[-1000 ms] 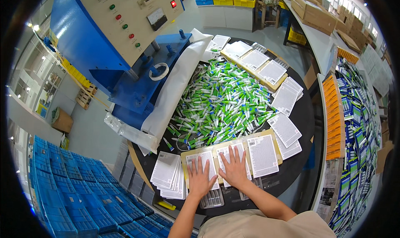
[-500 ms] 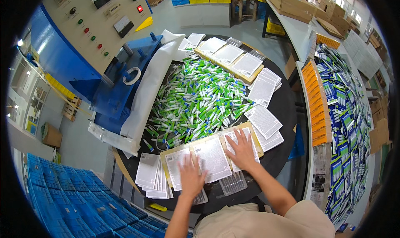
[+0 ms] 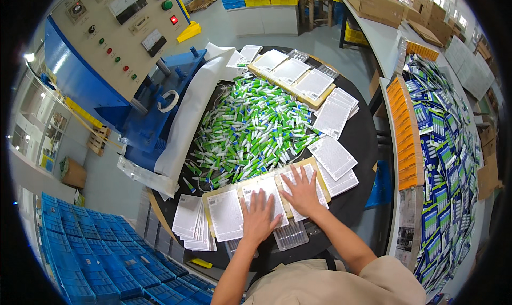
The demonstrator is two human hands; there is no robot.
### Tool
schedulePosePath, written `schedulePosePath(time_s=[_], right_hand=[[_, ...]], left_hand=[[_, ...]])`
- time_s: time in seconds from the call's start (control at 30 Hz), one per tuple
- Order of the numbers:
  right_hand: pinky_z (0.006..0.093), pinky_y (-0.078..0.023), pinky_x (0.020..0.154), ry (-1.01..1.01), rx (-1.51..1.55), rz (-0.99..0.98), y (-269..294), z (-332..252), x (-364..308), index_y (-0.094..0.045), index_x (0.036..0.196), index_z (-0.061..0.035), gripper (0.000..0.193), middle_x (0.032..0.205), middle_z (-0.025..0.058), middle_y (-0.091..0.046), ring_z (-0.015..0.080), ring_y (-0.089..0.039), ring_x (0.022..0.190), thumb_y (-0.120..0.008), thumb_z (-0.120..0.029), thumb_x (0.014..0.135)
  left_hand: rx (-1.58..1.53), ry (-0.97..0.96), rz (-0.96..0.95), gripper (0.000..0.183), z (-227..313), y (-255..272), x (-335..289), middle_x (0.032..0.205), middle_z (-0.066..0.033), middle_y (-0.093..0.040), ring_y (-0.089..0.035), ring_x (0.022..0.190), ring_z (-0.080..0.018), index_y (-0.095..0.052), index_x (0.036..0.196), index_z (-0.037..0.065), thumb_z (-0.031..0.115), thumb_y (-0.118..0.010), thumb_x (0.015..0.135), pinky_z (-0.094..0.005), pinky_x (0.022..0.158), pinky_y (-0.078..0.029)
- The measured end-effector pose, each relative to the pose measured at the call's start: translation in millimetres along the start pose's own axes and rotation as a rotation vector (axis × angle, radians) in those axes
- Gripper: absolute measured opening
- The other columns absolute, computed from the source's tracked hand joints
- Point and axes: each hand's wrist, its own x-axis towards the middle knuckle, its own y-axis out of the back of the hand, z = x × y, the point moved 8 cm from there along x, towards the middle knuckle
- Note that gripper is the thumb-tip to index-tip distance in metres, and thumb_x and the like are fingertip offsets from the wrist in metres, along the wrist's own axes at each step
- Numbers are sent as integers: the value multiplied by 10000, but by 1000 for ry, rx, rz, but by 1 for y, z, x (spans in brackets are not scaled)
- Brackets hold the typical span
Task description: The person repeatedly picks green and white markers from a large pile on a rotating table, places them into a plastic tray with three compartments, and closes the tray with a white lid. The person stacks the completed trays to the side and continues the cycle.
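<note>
Here's the bare left hand [image 3: 260, 219], laid palm-down with fingers spread on the middle white printed card [image 3: 279, 202] of the pale-yellow rectangular tray [image 3: 318, 172] — and the bare right hand [image 3: 304, 193] splayed over the right-hand white card [image 3: 321, 195]. Neither grasps anything; fingers stretched, nothing clasped. The left-hand white card [image 3: 224, 217] lies uncovered on that same tray. A clear ribbed plastic blister [image 3: 290, 235] shows at the tray's near edge, a fanned white card stack [image 3: 193, 217] just left of it — and beyond it, a heap of small green-and-white tubes [image 3: 253, 129].
</note>
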Motion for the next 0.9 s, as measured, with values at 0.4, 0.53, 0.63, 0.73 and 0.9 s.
schedulePosePath(time_s=[0.4, 0.53, 0.63, 0.73, 0.9], right_hand=[[511, -539, 910, -1220, 1099, 762, -75, 405, -130, -578, 1322, 63, 581, 1229, 207, -664, 356, -676, 1044, -633, -417, 1000], [474, -558, 890, -1219, 1196, 606, -89, 406, -144, -588, 1284, 106, 538, 1233, 206, -668, 336, -675, 1033, -559, -380, 1055], [470, -577, 872, -1251, 1322, 568, -92, 350, -177, -604, 1263, 88, 527, 1192, 174, -688, 314, -688, 993, -488, -394, 1083], [468, -585, 845, -1199, 1473, 462, -103, 258, -234, -569, 1327, 15, 564, 1192, 142, -686, 281, -692, 973, -465, -475, 1070], [346, -594, 785, -910, 1110, -866, -69, 89, -306, -669, 1175, 12, 391, 1049, 140, -751, 258, -738, 884, -496, -324, 1073]], left_hand=[[-259, -97, 105, 559, 21, 72, 13, 1508, -232, -479, -458, 1379, -428, -550, 1412, 74, 446, -569, 995, -696, 1123, -282], [-1160, -712, 346, 254, 74, 236, -62, 1293, -161, -669, -640, 1183, -324, -668, 1215, 67, 130, -526, 1015, -547, 1097, -424], [-1413, -1262, 574, 265, 96, 326, -133, 1161, -186, -682, -661, 1024, -383, -641, 1129, -21, 33, -619, 871, -462, 947, -527], [-1254, -1163, 789, 237, 83, 341, -160, 1131, -182, -677, -650, 1031, -355, -634, 1127, -35, 43, -584, 910, -443, 956, -519], [-389, -298, 1193, 214, 4, 268, -197, 1081, -175, -670, -633, 1042, -308, -623, 1124, -58, 61, -527, 974, -412, 970, -506]])
